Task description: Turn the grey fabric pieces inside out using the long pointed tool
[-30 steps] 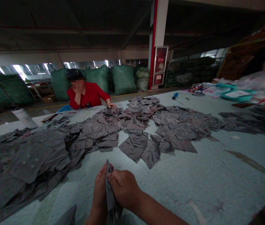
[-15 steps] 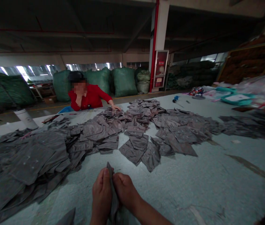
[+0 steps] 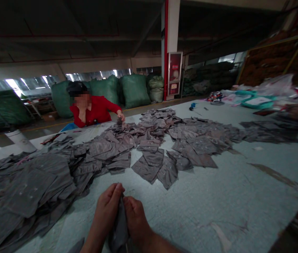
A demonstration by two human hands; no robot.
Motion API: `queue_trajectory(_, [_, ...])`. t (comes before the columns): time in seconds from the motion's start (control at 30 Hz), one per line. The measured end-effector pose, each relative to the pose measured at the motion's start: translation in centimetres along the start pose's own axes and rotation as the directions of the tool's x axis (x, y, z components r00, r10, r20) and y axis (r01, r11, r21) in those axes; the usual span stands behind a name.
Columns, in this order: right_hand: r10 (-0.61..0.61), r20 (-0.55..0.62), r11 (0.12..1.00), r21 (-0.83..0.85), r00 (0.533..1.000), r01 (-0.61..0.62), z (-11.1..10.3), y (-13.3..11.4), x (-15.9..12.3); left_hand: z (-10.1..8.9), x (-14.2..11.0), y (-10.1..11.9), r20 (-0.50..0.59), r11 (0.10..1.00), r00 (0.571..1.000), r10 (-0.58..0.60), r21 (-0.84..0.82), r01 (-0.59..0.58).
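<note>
Both the left hand (image 3: 108, 205) and right hand (image 3: 137, 218) pinch a grey cloth piece (image 3: 120, 228) above the table (image 3: 204, 200)

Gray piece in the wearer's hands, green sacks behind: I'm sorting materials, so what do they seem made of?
The gray piece: likely matte cloth, since it bends softly. The green sacks: perhaps plastic, faintly glossy, with pale sheen on creased sides.

Bare hands (image 3: 108, 206), bare forearms (image 3: 162, 243)

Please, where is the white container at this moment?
In the head view, the white container is at the left side, on the table, just beyond the pile of grey cloth pieces.
</note>
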State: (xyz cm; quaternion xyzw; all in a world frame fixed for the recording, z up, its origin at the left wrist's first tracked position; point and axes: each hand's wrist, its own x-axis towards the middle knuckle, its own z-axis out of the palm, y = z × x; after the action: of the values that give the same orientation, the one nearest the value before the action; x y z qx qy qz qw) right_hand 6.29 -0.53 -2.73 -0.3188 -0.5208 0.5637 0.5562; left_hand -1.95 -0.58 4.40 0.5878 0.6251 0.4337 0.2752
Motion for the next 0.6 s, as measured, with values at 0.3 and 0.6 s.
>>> queue_trajectory(0.3, [0.016, 0.105, 0.994, -0.108, 0.994, -0.005, -1.5, -0.8, 0.8, 2.4, -1.4, -1.4, -0.182, 0.957, 0.972, -0.147, -0.275, 0.093])
queue_trajectory(0.6, [-0.029, 0.023, 0.985, -0.170, 0.999, 0.032, -1.8, -2.6, 1.1, 0.0, 0.8, 0.6, -0.095, 0.984, 0.993, -0.073, -0.169, 0.056])
